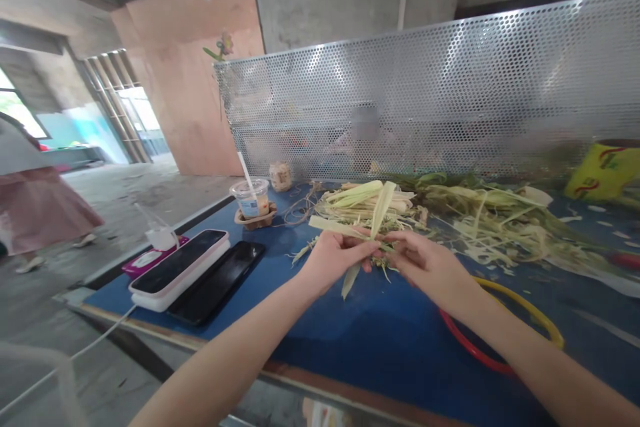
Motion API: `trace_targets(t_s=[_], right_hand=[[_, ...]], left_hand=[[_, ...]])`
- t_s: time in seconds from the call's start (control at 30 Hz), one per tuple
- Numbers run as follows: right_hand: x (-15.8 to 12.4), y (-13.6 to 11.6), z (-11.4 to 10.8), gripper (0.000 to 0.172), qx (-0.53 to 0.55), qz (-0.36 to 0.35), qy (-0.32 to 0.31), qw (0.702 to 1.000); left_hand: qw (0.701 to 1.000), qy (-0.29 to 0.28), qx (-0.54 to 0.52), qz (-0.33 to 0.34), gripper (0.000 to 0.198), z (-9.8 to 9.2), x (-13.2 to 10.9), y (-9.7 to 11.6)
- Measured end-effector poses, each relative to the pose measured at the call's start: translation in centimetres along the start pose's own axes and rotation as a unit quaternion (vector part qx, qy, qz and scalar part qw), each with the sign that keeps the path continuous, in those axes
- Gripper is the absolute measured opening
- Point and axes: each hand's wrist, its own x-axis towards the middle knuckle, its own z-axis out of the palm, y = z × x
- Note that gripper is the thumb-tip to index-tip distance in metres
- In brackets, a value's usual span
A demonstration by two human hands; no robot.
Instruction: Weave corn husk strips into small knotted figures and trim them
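Observation:
My left hand [339, 257] pinches pale green corn husk strips [383, 207] near the middle of the table. One strip points up, another sticks out to the left, and a short end hangs below my fingers. From the other side, my right hand [417, 257] closes its fingertips on the same strips where they cross. Just behind both hands lies a pile of husk strips [357, 195]. The exact spot where the strips meet is partly covered by my fingers.
Two phones [220, 283] lie at the left, near a drink cup [251, 199] with a straw and loose twine [300, 207]. More husks [485, 213] spread to the right, by a yellow roll [605, 170]. A red and yellow ring [533, 307] lies under my right forearm. A perforated metal screen [425, 93] stands behind.

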Motion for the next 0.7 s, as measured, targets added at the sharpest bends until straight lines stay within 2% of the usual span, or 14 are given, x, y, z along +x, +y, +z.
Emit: trace_targets(t_s=[0.1, 0.27, 0.43, 0.5, 0.57, 0.63, 0.7], right_hand=[[0.2, 0.0, -0.7, 0.019, -0.047, -0.021, -0.011, 0.999], [0.3, -0.5, -1.7, 0.024, -0.061, 0.003, -0.046, 0.997], [0.1, -1.0, -3.0, 0.026, -0.058, 0.008, -0.077, 0.995], [0.1, -1.0, -3.3, 0.026, -0.079, -0.009, -0.081, 0.993], [0.2, -0.9, -3.5, 0.023, -0.098, -0.023, -0.058, 0.993], [0.3, -0.8, -3.4, 0.031, -0.078, -0.018, -0.032, 0.996], [0.4, -0.6, -3.0, 0.036, -0.026, -0.008, -0.033, 0.999]], left_hand=[[0.999, -0.021, 0.035, -0.011, 0.026, -0.2, 0.1, -0.2], [0.998, -0.019, 0.055, -0.005, 0.022, -0.3, 0.1, -0.1], [1.0, -0.003, 0.019, -0.018, 0.024, -0.4, 0.1, 0.2], [0.999, -0.013, 0.015, -0.044, 0.025, -0.4, 0.1, 0.3], [0.995, -0.032, 0.009, -0.094, 0.028, -0.4, 0.1, 0.3], [0.99, -0.046, 0.003, -0.137, 0.035, -0.3, 0.0, 0.2], [0.987, -0.051, -0.003, -0.149, 0.039, -0.1, 0.0, 0.0]])
